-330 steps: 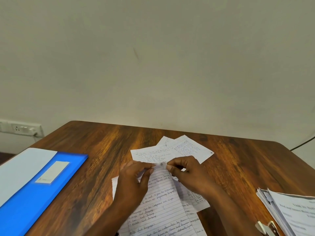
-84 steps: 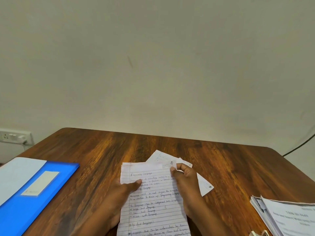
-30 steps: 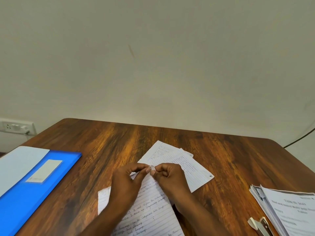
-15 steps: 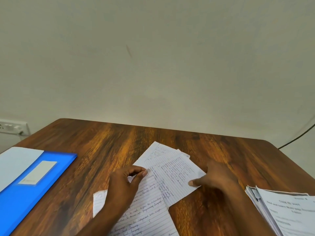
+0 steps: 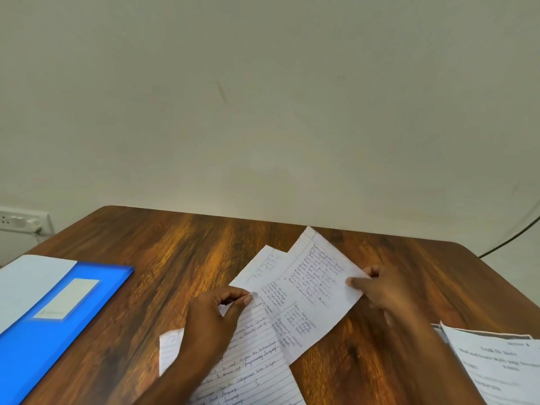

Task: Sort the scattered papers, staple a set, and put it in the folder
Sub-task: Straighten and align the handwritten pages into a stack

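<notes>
Now left hand (image 5: 214,317) pinching lined sheet's (image 5: 251,363) corner, right hand (image 5: 380,290) gripping handwritten page (image 5: 315,290).

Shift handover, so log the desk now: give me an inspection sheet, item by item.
Surface: wooden table, brown.
Job's things: handwritten sheets fanned at centre; blue folder closed, far left.
Clutter: printed stack at right edge.
Grippers: left hand pinches a lined sheet's corner; right hand holds the top sheet's edge.
Cables: dark cable along the wall, right.
Surroundings: plain wall; wall socket at left.
</notes>
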